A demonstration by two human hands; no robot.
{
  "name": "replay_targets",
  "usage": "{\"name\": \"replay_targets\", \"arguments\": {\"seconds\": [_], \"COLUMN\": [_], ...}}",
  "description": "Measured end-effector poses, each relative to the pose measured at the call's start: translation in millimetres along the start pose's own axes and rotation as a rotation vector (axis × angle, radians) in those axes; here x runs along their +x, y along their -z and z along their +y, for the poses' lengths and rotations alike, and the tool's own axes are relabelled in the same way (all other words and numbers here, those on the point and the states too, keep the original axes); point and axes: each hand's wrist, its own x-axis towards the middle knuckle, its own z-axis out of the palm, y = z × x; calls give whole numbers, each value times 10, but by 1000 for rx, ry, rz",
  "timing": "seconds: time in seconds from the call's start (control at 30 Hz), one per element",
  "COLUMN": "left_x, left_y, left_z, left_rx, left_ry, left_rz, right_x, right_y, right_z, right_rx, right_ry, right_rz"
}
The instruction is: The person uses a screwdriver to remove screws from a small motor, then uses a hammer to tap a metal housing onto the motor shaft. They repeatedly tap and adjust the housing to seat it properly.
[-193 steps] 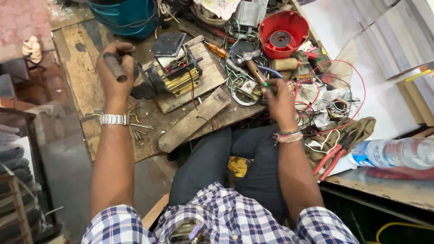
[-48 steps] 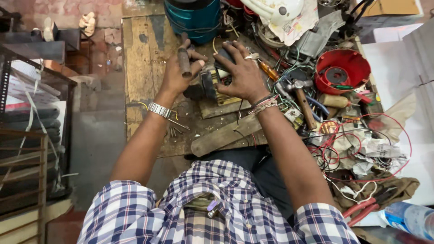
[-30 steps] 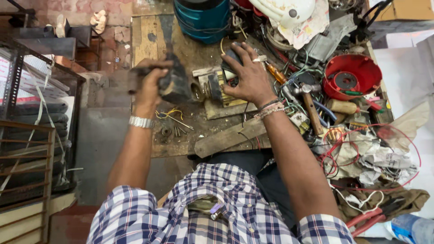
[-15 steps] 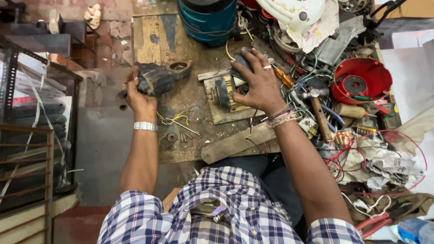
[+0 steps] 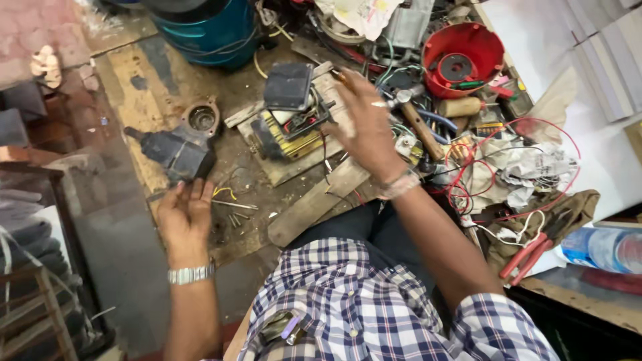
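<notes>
My left hand (image 5: 184,217) is open, palm up, just below a dark grey metal housing (image 5: 177,150) with a round bearing hole that lies on the worn wooden board (image 5: 154,73). It touches nothing. Fingers spread, my right hand (image 5: 368,127) hovers right of a yellow wound block (image 5: 294,134) with a black square cover (image 5: 287,85) on top. That hand is empty. Loose nails and screws (image 5: 234,217) lie beside my left hand.
A wooden plank (image 5: 314,200) lies near my knees. A hammer (image 5: 418,120), a red round bowl (image 5: 461,50), tangled red wires (image 5: 468,174), red-handled pliers (image 5: 528,254) and a plastic bottle (image 5: 602,247) crowd the right. A blue drum (image 5: 207,30) stands at the back.
My left hand set the grey housing down on the board, let go and drew back. My right hand lifted off the yellow block and moved right.
</notes>
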Motion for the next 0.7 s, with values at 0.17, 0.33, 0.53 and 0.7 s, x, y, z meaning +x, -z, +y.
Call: {"name": "replay_targets", "arguments": {"seconds": [0.17, 0.33, 0.53, 0.7], "left_x": [-326, -376, -277, -353], "left_y": [-646, -913, -988, -891], "left_z": [-42, -425, -569, -567], "left_rx": [489, 1154, 1764, 1753], "left_ry": [-216, -495, -878, -693], "left_rz": [-170, -489, -562, -575], "right_x": [-485, -755, -659, -647], "right_y": [543, 740, 416, 423], "right_z": [680, 565, 114, 235], "right_rx": [-148, -110, -189, -105], "right_ry": [-477, -169, 197, 102], "right_rz": [-63, -335, -519, -594]}}
